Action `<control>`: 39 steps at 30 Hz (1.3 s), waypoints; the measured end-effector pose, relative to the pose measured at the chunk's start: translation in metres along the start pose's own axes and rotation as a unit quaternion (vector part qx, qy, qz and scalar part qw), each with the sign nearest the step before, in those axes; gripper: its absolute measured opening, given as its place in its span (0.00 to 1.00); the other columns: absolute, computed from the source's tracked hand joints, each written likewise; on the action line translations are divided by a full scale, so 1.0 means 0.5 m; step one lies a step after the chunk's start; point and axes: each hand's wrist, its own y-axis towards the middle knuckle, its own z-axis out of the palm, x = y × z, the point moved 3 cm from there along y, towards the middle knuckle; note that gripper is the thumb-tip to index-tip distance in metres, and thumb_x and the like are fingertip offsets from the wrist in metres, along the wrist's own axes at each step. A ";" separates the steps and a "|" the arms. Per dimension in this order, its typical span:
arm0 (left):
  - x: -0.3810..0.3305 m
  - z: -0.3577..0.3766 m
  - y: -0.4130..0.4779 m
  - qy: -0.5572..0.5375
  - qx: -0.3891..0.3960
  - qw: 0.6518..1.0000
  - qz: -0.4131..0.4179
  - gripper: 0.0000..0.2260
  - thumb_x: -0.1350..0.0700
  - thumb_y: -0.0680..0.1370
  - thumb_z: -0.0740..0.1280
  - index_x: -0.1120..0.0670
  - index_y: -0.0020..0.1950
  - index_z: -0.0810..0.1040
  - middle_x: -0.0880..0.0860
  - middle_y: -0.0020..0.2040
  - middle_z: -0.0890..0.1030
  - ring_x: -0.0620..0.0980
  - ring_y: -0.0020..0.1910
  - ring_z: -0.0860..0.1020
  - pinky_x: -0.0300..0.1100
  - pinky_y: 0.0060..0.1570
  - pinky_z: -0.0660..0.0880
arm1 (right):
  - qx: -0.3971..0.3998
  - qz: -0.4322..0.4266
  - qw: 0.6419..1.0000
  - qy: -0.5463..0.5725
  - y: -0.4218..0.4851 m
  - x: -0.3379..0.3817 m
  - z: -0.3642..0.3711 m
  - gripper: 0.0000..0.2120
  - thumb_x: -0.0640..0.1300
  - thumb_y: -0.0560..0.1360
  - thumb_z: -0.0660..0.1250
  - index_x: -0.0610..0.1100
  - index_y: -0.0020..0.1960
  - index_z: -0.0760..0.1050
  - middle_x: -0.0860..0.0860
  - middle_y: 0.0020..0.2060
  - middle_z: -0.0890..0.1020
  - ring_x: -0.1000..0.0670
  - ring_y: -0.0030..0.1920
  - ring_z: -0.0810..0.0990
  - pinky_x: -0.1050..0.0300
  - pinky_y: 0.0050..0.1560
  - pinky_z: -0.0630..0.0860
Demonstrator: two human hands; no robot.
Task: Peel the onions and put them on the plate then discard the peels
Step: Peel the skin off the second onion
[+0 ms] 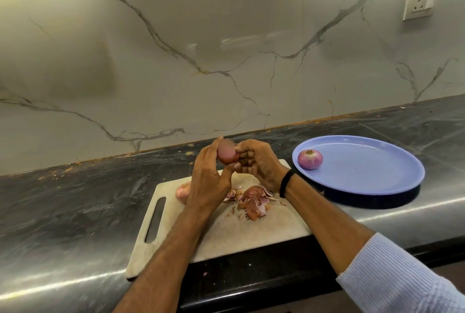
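Head view on my screen gives me a dark stone counter [75, 212] with a pale cutting board [226, 232] lying on it, which I take as my reference. Right of the board, just beside its far corner, sits a blue plate [372, 169]. Above the board's far edge I see both hands meeting. The left hand [208, 182] curls its fingers and thumb round the held onion [226, 155], which is off the board and blurred. The right hand [261, 164] has its fingers bunched, pinching that onion's right side. A peeled onion [310, 159] rests on the plate, at the rim nearest the board. An unpeeled onion [182, 192] lies on the board's left part, half hidden behind the left wrist. Loose peels [254, 202] are piled on the board's middle. A black wristband [285, 183] circles the right wrist.
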 end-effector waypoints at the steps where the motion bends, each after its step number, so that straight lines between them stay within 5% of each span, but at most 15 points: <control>1: 0.000 0.000 0.000 0.000 0.001 1.000 -0.005 0.32 0.58 0.74 0.77 0.60 0.75 0.68 0.60 0.66 0.76 0.54 0.65 0.73 0.44 0.64 0.69 | -0.009 -0.007 1.000 -0.012 0.001 0.000 0.000 0.08 0.38 0.74 0.64 0.36 0.51 0.76 0.38 0.44 0.81 0.43 0.42 0.80 0.52 0.40 0.79; 9: 0.007 -0.003 0.003 -0.014 -0.006 1.000 -0.016 0.32 0.59 0.72 0.78 0.58 0.73 0.70 0.57 0.64 0.75 0.53 0.61 0.75 0.50 0.60 0.78 | -0.116 -0.072 0.985 -0.101 0.009 0.016 -0.022 0.08 0.27 0.64 0.59 0.37 0.31 0.71 0.44 0.27 0.73 0.47 0.29 0.68 0.56 0.29 0.70; 17: 0.008 0.000 0.000 -0.008 0.000 1.000 -0.010 0.32 0.64 0.70 0.79 0.60 0.72 0.71 0.58 0.63 0.75 0.51 0.60 0.74 0.47 0.59 0.78 | -0.065 -0.079 0.992 -0.075 -0.008 0.016 -0.009 0.09 0.34 0.71 0.64 0.35 0.35 0.80 0.43 0.29 0.79 0.49 0.30 0.75 0.55 0.32 0.74; 27: 0.013 0.002 0.003 0.014 -0.002 1.000 -0.012 0.31 0.60 0.71 0.79 0.61 0.71 0.72 0.60 0.63 0.75 0.51 0.60 0.73 0.36 0.58 0.71 | -0.091 -0.114 0.983 -0.114 0.012 0.006 -0.011 0.11 0.45 0.74 0.73 0.38 0.40 0.79 0.47 0.30 0.78 0.53 0.30 0.73 0.59 0.33 0.75; 31: 0.015 -0.002 0.005 0.020 -0.010 1.000 -0.012 0.31 0.61 0.71 0.79 0.60 0.71 0.72 0.59 0.64 0.75 0.46 0.59 0.71 0.26 0.56 0.66 | -0.055 -0.140 0.981 -0.126 0.017 0.001 -0.006 0.06 0.39 0.74 0.72 0.38 0.49 0.79 0.46 0.37 0.82 0.53 0.35 0.79 0.60 0.40 0.80; 39: 0.015 -0.012 0.006 -0.005 -0.031 0.999 -0.021 0.31 0.64 0.72 0.77 0.58 0.72 0.70 0.57 0.65 0.76 0.49 0.59 0.74 0.42 0.57 0.75 | -0.002 -0.191 0.977 -0.094 0.002 0.011 0.008 0.08 0.31 0.73 0.70 0.33 0.52 0.80 0.42 0.42 0.82 0.53 0.36 0.82 0.62 0.41 0.81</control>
